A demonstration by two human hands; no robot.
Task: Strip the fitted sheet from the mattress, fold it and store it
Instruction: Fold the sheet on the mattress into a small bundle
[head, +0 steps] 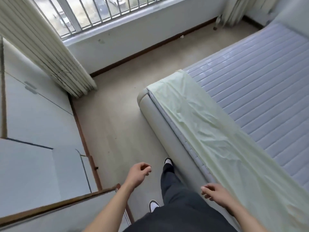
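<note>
Hands first: the left hand [139,173] hangs over the floor [117,123] with its fingers loosely curled and nothing in them, and the right hand [215,192] floats near the bed's edge, fingers loose too, holding nothing. It looks just beside the sheet, but I cannot tell if it touches it. The fitted sheet [205,131] is pale yellow-green. It lies folded into a long strip along the left side of the mattress [267,84], running from the far corner down to the near right. The rest of the mattress is bare and shows its grey stripes, so the sheet is already pulled off — it has been laid flat on the bed, likely because that is an easy place to fold it. The strip is still long, so I think more folds are needed before it can be put away. A white cupboard [38,114] stands on the left, maybe the place to store it. The person stands in the gap between bed and cupboard, with one shoe [167,161] stepping toward the far window [93,12].
</note>
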